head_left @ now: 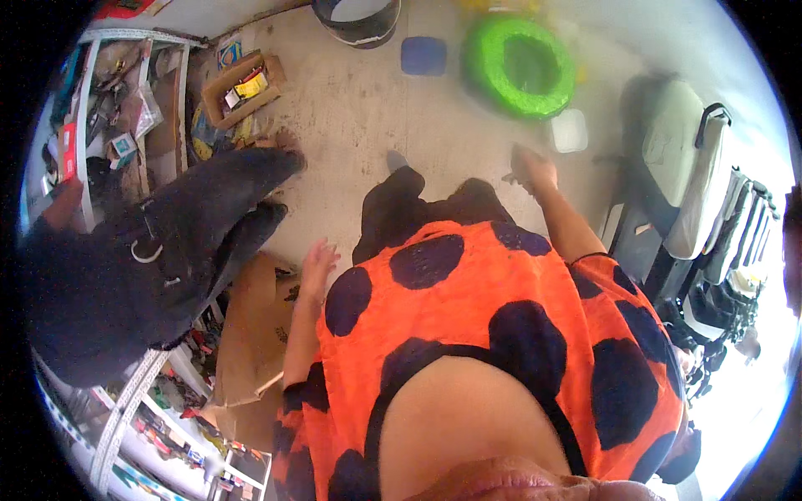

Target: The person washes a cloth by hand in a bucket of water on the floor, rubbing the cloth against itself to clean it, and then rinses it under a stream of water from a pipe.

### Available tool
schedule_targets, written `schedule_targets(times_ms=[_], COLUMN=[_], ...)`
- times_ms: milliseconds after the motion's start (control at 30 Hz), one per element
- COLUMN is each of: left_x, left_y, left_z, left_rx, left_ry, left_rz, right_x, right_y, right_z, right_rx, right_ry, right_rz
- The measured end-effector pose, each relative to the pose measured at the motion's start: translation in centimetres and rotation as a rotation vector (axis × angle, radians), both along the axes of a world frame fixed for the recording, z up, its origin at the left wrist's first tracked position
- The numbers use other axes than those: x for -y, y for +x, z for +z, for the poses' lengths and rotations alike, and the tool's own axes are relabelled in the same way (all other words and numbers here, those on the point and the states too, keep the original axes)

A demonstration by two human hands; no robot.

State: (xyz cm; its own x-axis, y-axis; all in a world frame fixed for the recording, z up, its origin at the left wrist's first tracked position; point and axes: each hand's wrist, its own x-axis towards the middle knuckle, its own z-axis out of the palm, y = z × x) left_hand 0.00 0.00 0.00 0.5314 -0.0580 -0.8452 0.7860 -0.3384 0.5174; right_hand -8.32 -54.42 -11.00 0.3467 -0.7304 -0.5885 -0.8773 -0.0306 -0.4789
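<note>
My left hand (318,262) hangs at my side, fingers loosely spread, with nothing in it. Close by it stands a large cardboard box (251,334). My right hand (535,170) is held out low over the floor, away from my body. Its fingers look dark and blurred, so whether anything is in them does not show. Nearest to that hand is a white plastic tub or lid (570,131) on the floor. Past it lies a shiny green ring-shaped thing (555,88), round and puffy.
A co-worker in dark clothes (159,242) stands at left, one hand on metal shelving (82,125) packed with goods. An open carton (219,107) of small packages, a dark bucket (359,35) and a blue flat piece (423,56) rest ahead. Padded grey-white items (700,184) line the right wall.
</note>
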Motion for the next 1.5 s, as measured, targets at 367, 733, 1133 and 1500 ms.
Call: schedule_targets(times_ms=[367, 733, 1133, 1500], left_x=[7.6, 18.5, 24.4, 25.9], left_y=[23.2, 33.2, 41.1, 49.1], left_z=[0.0, -3.1, -20.1, -37.0], left_rx=[0.400, 0.289, 0.359, 0.456], left_ry=[0.177, 0.077, -0.093, -0.164], left_rz=[-0.597, -0.610, -0.609, -0.264], right_x=[-4.2, 1.1, -1.7, -6.1], right_y=[18.3, 33.3, 49.9, 64.2], right_z=[9.3, 6.3, 1.2, -17.4], right_rx=[0.568, 0.560, 0.419, 0.513], right_ry=[0.849, 1.183, 0.650, 0.249], right_rz=[-0.431, -0.169, 0.345, 0.543])
